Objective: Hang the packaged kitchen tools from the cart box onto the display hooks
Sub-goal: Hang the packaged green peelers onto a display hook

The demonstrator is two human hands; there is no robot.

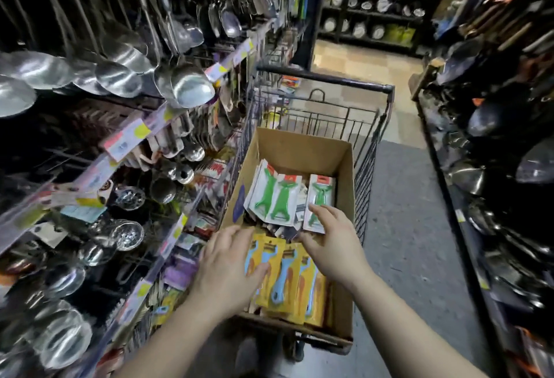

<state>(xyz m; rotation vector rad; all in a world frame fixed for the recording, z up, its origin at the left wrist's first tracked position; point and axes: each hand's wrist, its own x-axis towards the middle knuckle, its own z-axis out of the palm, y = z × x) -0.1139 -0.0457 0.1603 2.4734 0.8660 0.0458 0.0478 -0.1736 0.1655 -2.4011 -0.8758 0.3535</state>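
Observation:
A cardboard box (pixel 344 185) sits in the shopping cart (pixel 371 125). Inside lie yellow cards with blue-handled tools (pixel 284 284) at the near end and white cards with green tools (pixel 277 199) further back. My left hand (pixel 227 266) reaches over the box's left wall, fingers spread, touching the yellow packages. My right hand (pixel 332 239) hovers over the box's middle, with fingertips on a white card holding a green tool (pixel 319 194). Neither hand grips anything. The display hooks (pixel 186 149) on my left carry packaged utensils.
Steel ladles and skimmers (pixel 120 71) hang along the left rack above price-tag rails (pixel 129 137). Dark pans and woks (pixel 509 167) line the right shelving. A grey mat (pixel 413 227) runs down the aisle between cart and right shelf. More shelves stand at the far end.

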